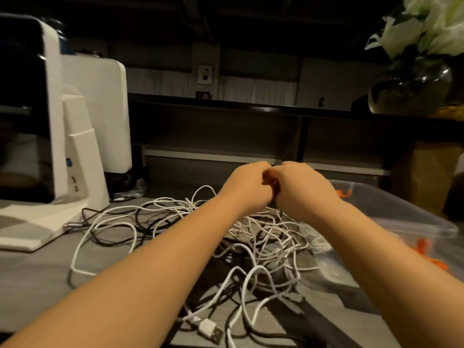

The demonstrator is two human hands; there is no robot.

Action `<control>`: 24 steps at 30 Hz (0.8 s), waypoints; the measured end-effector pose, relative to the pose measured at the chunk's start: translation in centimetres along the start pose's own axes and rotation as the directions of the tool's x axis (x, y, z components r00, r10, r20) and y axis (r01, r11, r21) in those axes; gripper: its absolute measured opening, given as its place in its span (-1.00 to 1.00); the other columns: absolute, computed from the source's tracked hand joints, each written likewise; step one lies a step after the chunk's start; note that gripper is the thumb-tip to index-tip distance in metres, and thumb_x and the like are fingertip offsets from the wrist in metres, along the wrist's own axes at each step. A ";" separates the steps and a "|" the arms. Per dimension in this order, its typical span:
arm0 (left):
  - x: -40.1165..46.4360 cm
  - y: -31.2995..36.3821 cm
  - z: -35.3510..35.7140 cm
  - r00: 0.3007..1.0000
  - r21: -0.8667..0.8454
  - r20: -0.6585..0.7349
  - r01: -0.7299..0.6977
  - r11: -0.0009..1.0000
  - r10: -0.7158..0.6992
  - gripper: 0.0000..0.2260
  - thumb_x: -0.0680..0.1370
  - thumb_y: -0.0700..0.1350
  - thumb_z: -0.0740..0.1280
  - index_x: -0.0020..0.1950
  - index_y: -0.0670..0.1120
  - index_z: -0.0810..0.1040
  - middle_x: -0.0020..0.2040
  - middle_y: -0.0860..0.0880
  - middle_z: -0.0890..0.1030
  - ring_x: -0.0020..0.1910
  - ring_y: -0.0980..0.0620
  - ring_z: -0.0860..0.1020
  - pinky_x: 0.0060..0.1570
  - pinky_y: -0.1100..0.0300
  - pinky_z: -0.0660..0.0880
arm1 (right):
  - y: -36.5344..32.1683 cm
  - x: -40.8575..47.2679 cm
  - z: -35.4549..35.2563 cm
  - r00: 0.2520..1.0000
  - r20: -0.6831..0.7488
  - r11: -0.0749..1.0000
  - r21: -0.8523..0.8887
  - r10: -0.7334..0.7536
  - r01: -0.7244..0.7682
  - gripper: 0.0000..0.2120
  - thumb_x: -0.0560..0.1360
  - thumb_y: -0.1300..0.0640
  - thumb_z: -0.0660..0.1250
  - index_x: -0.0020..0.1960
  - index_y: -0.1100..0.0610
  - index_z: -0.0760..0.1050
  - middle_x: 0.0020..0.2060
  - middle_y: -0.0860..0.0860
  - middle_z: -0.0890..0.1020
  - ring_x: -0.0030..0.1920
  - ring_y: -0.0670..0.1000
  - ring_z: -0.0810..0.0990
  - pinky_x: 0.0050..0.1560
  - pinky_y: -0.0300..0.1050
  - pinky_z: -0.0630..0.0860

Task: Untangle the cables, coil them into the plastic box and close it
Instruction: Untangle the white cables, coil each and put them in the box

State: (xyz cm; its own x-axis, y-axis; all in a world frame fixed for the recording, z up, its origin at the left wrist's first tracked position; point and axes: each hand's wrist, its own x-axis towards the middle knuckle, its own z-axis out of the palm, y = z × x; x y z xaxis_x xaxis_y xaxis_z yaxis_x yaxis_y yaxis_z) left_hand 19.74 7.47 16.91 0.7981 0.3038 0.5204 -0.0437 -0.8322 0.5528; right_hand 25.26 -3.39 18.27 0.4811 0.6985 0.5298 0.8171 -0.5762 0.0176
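Hovering knuckle to knuckle, your left hand and right hand have their fingers curled inward; whether they pinch a strand you cannot tell. Beneath them, the tangled heap of white and black cables sprawls over the grey bench. Just right of that heap sits the clear plastic box; left of it stands a white monitor stand.

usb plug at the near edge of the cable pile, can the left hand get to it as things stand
Probably yes. The usb plug lies exposed on the desk at the near end of the cables, nothing covering it. The left hand is raised beyond the pile, touching the right hand, and would have to draw back.
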 end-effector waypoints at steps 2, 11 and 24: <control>-0.5 -2.1 -0.5 0.999 -0.011 -0.003 0.037 0.999 -0.037 -0.87 0.53 -0.21 0.32 0.05 -0.08 0.56 -0.04 -0.04 0.62 -0.04 -0.04 0.54 -0.06 0.09 0.47 | -1.3 0.5 1.6 1.000 0.019 0.996 0.085 -0.012 0.010 -0.74 0.49 0.23 0.27 0.12 0.00 0.55 -0.08 0.00 0.56 -0.04 0.08 0.56 -0.02 0.03 0.55; -2.8 -8.7 0.0 0.990 -0.228 -0.072 0.102 0.968 -0.122 -0.86 0.60 -0.15 0.33 0.05 0.11 0.52 -0.04 0.14 0.60 -0.04 0.18 0.57 -0.04 0.29 0.51 | -1.3 -0.4 8.0 0.999 0.012 0.842 0.538 0.046 -0.045 -0.82 0.51 0.21 0.35 -0.02 -0.07 0.49 -0.24 -0.11 0.55 -0.27 -0.14 0.51 -0.27 -0.26 0.44; -4.0 -8.6 -1.0 0.973 -0.398 -0.054 0.185 0.899 -0.224 -0.71 0.71 0.00 0.09 -0.02 0.03 0.57 -0.20 0.06 0.61 -0.37 0.25 0.55 -0.30 0.36 0.44 | -1.7 -2.4 6.6 0.913 0.247 0.601 0.799 -0.324 -0.003 -0.84 0.50 0.21 0.42 -0.08 -0.03 0.70 -0.13 -0.11 0.71 -0.05 -0.13 0.66 0.07 -0.18 0.57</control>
State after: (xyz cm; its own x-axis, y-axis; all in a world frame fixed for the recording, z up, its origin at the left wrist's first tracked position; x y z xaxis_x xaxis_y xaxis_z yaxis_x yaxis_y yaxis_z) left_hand 16.27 13.85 10.76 0.7542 0.5067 0.4176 -0.1308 -0.5073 0.8518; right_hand 24.82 -1.30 11.33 0.2531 0.9294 0.2688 0.7439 -0.0093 -0.6682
